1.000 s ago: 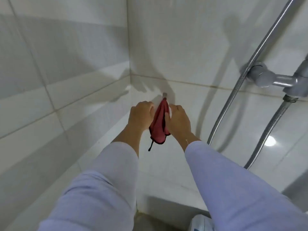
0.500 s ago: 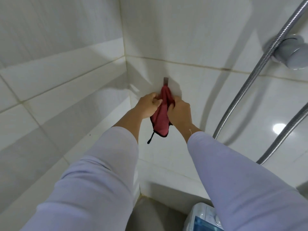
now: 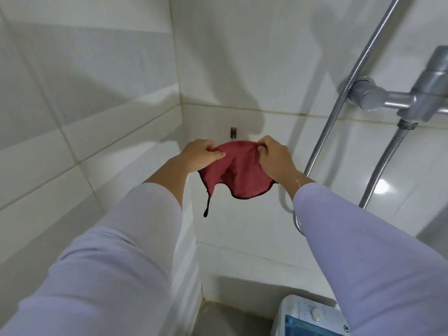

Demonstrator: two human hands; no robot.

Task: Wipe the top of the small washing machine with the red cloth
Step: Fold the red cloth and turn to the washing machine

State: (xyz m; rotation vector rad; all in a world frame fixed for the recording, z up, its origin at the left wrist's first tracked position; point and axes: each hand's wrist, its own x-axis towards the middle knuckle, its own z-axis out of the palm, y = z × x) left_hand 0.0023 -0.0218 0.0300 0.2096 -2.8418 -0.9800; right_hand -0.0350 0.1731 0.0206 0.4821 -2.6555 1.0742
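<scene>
The red cloth (image 3: 238, 174) with a black edge and a dangling black loop hangs spread between my two hands in front of the tiled corner. My left hand (image 3: 202, 154) grips its left top edge and my right hand (image 3: 274, 157) grips its right top edge. Just above the cloth a small metal hook (image 3: 233, 132) sticks out of the wall with nothing on it. The small white washing machine (image 3: 305, 316) with a blue lid shows at the bottom right, partly hidden by my right sleeve.
White tiled walls meet in a corner behind the cloth. A chrome shower mixer (image 3: 397, 100) and two metal hoses (image 3: 339, 112) run along the right wall. A strip of grey floor (image 3: 230, 321) lies left of the washing machine.
The cloth hung bunched on the hook between my hands; now it is off the hook and my hands have pulled apart, spreading it open.
</scene>
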